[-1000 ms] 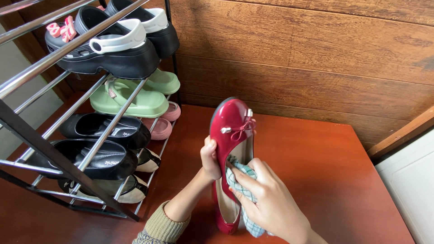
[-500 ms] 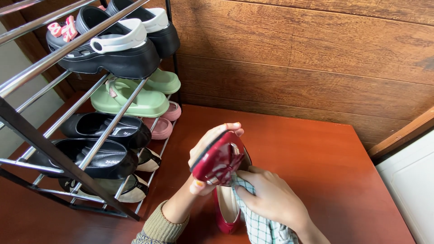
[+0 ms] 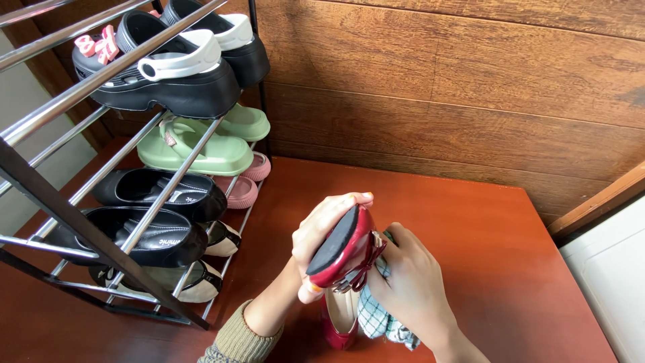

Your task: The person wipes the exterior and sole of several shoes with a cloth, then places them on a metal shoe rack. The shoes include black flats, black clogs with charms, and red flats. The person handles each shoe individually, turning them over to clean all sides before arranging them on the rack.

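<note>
Red shoe tipped sole-up since; L hand fingers grip it, R hand clenches cloth; reddish floor.

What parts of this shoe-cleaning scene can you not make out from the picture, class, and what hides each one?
All in the head view:
- Red shoe: its inner side is hidden behind the left hand and right hand.
- Checked cloth: mostly covered by the right hand.
- Pale shoes on the lowest shelf: largely hidden by the black flats and the rack's bars.
- Right arm: cut off by the bottom edge.
</note>
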